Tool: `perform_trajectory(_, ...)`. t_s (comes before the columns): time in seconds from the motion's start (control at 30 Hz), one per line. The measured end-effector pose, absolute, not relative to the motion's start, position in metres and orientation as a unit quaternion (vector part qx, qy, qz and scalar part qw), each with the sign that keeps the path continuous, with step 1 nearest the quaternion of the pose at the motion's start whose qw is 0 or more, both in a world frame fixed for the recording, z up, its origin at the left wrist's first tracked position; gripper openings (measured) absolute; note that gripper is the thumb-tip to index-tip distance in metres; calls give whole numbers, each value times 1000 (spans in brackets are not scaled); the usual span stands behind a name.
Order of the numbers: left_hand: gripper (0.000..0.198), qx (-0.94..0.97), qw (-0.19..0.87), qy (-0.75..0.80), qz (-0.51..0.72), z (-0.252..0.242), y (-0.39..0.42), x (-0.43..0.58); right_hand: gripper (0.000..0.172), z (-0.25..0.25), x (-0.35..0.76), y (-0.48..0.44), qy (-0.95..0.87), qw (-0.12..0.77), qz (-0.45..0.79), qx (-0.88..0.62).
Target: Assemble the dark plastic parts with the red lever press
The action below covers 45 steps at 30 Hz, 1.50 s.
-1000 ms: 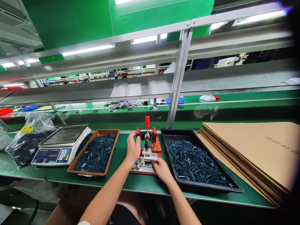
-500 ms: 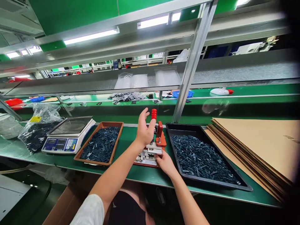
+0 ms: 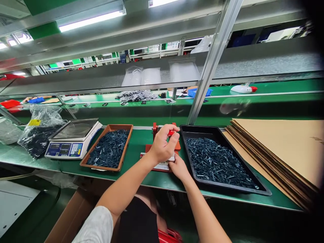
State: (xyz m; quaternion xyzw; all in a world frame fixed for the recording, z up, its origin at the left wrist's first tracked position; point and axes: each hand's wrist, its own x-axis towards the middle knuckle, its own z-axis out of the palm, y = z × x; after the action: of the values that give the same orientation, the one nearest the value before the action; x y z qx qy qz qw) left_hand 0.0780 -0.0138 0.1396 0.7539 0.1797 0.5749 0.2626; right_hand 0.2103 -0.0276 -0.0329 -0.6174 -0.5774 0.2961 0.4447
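A small hand press (image 3: 150, 147) with red brackets and a metal bed stands at the middle of the green bench. My left hand (image 3: 163, 144) is closed round its red lever handle (image 3: 171, 133), which is now tipped low toward me. At the press's front right corner is my right hand (image 3: 179, 167), its fingers bent in against the metal bed. Whatever those fingertips pinch is hidden. To the left of the press, an orange-brown tray (image 3: 131, 132) holds a heap of small dark parts. A larger black tray (image 3: 186, 129) of small dark slim parts lies just right of my right hand.
A digital scale (image 3: 66, 150) and a clear bag of dark parts (image 3: 40, 136) stand at the left. Flat cardboard sheets (image 3: 275, 135) are stacked at the right. A metal post (image 3: 214, 64) rises behind the black tray, and a shelf with clear bags (image 3: 184, 71) runs across the back.
My left hand has closed on the red handle and swung it down toward me from upright. My right hand stays at the press's front corner. The camera view has tilted down slightly.
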Motion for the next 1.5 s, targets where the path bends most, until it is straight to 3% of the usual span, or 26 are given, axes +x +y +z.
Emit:
perform_trajectory(0.5, 37, 718, 226, 178, 634, 123, -20, 95, 29, -24, 208, -30, -572, 415, 281, -649)
perform_trajectory(0.7, 38, 737, 203, 172, 621, 126, -12, 93, 35, -33, 212, -26, -581, 436, 296, -620)
perform_trajectory(0.93, 33, 705, 377, 266, 538, 183, 54, 107, 40, -46, 197, -30, -634, 416, 215, -615)
perform_trajectory(1.0, 29, 708, 377, 273, 531, 186, 61, 106, 42, -47, 194, -32, -654, 406, 194, -608)
perform_trajectory(1.1, 31, 701, 275, 291, 590, 162, 45, 90, 41, -49, 194, -34, -666, 394, 179, -608)
perform_trajectory(1.2, 34, 671, 164, 340, 638, 107, 16, 59, 41, -51, 194, -34, -670, 391, 166, -608)
perform_trajectory(1.3, 34, 698, 111, 409, 578, 41, -1, 22, 41, -51, 193, -33, -666, 379, 165, -621)
perform_trajectory(1.4, 37, 730, 154, 475, 467, -10, -1, -1, 40, -50, 193, -31, -654, 372, 178, -634)
perform_trajectory(1.5, 26, 704, 259, 487, 446, -33, 8, -7, 40, -51, 193, -29, -648, 376, 188, -635)
